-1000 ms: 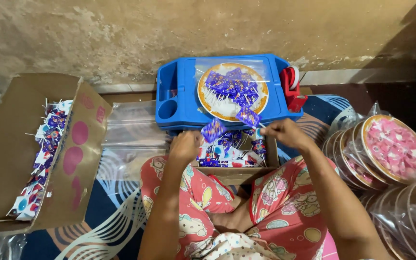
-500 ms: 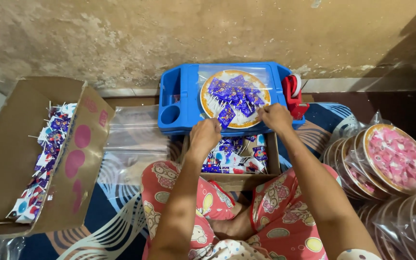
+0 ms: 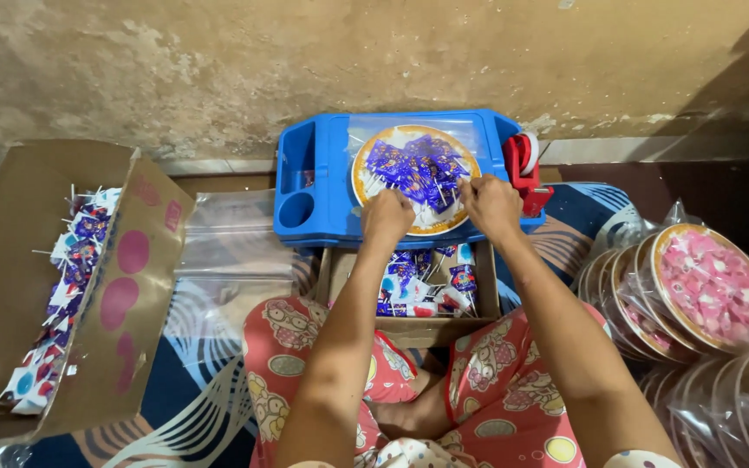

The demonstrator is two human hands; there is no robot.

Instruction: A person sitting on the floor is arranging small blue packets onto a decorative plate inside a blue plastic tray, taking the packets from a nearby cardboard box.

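While both rest on the plate (image 3: 366, 173) on the blue tray (image 3: 322, 208), left hand (image 3: 387, 217) and right hand (image 3: 490, 204) curled, pinching purple candies (image 3: 413, 165); grip partly hidden.

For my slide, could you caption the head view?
Both hands arrange purple-wrapped sweets on a round orange-rimmed plate atop a blue plastic tray.

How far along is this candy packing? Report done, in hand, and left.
Done: bagged plates of pink sweets stacked at the right. In hand: left hand and right hand rest on a round plate heaped with purple-wrapped candies on the blue tray. Left: loose candies in the small box and large carton.
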